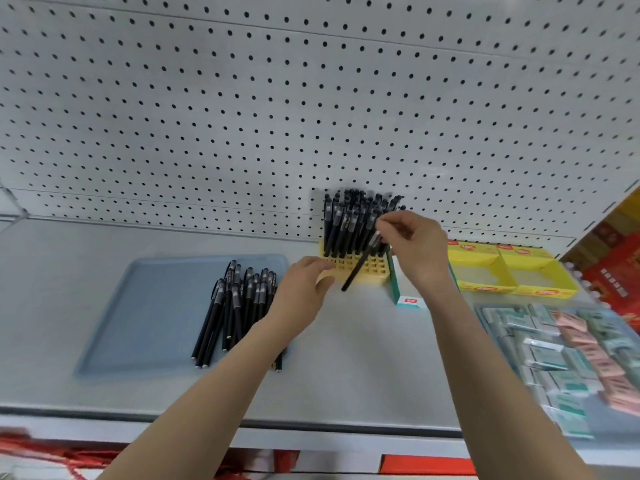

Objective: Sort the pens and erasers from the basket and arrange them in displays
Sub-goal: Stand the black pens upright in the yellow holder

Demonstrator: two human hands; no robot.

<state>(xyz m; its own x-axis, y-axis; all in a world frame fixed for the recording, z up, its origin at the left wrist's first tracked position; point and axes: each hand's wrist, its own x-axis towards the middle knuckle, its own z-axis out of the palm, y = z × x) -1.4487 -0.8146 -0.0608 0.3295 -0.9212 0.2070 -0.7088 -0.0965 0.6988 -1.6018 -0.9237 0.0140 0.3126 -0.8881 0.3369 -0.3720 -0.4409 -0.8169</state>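
A yellow grid pen holder [372, 265] stands against the pegboard with several black pens [349, 220] upright in its back rows. My right hand [414, 245] pinches one black pen [360, 263] by its upper end, slanted over the holder's front holes. My left hand [304, 289] rests with curled fingers against the holder's left front corner. A pile of black pens [235, 306] lies on a blue tray [145, 306] to the left. Green and pink erasers [568, 355] fill a clear tray at the right.
Two yellow display boxes [509, 271] stand open at the back right. A green and white box [403, 292] sits beside the holder. Red packaging [616, 265] is at the far right. The grey shelf [363, 368] has a front edge near me.
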